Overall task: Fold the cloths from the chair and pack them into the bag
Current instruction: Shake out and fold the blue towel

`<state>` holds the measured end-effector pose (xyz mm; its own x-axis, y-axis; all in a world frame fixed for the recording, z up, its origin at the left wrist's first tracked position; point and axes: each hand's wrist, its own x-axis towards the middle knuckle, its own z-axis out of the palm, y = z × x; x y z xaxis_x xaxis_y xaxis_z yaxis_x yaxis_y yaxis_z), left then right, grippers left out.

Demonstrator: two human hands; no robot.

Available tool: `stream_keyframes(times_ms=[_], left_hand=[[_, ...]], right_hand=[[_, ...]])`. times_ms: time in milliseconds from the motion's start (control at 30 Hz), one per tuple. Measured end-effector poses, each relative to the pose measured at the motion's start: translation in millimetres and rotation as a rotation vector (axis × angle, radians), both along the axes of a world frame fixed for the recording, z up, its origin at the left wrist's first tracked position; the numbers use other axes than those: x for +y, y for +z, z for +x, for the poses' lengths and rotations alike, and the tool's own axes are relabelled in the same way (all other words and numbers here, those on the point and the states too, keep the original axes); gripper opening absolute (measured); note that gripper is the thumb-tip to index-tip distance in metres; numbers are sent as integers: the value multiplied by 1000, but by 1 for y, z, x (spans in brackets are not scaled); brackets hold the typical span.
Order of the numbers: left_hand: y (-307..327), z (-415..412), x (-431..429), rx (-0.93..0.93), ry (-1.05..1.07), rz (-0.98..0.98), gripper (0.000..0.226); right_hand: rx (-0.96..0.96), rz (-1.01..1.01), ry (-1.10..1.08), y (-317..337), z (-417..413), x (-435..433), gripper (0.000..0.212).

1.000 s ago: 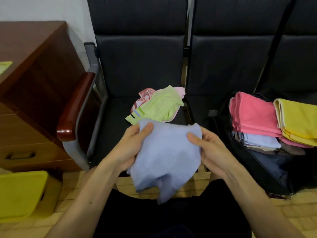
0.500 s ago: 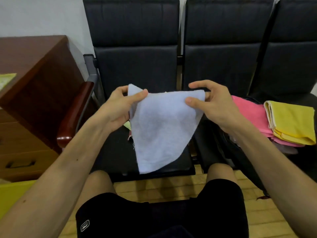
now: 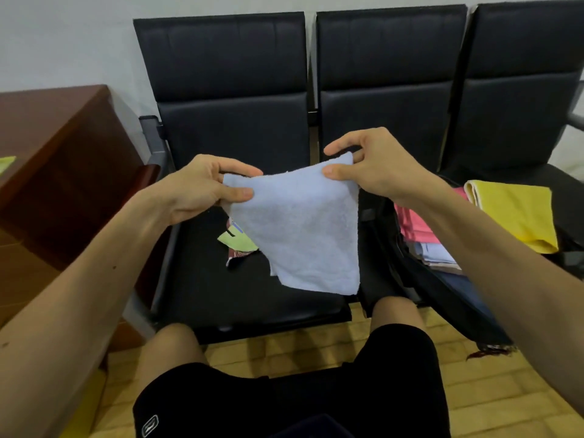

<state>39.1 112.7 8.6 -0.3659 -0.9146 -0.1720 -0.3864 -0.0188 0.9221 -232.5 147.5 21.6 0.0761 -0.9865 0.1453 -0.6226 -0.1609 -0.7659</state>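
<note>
A person's left hand [image 3: 202, 191] and right hand [image 3: 373, 165] each pinched a top corner of a pale blue terry cloth [image 3: 303, 229], which hung above the black padded chair [image 3: 202, 289]. Folding looked barely begun. The next move likely called for bringing the corners together before packing the cloth into the open black bag [image 3: 442, 289] alongside.

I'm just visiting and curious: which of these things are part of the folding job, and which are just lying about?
Part of the job: pale blue cloth held up, green cloth on the chair seat, black bag, folded pink cloth, folded yellow cloth.

Just lying about: wooden desk, yellow-green item on it.
</note>
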Motion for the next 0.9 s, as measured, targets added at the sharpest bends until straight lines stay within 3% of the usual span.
stream_keyframes(times_ms=[100, 200, 333, 533, 900], left_hand=[[-4, -5, -4, -125, 2, 69, 19], [-5, -8, -7, -139, 28, 93, 18], [-1, -6, -7, -119, -22, 102, 36], [-12, -12, -8, -459, -5, -199, 14], [-26, -19, -1, -611, 52, -511, 16]], right_hand=[[-48, 49, -21, -2, 0, -4, 28], [-78, 80, -17, -6, -4, -4, 35], [17, -16, 1, -9, -7, 0, 41], [292, -135, -25, -19, -3, 4, 28], [496, -127, -66, -36, -15, 12, 24]])
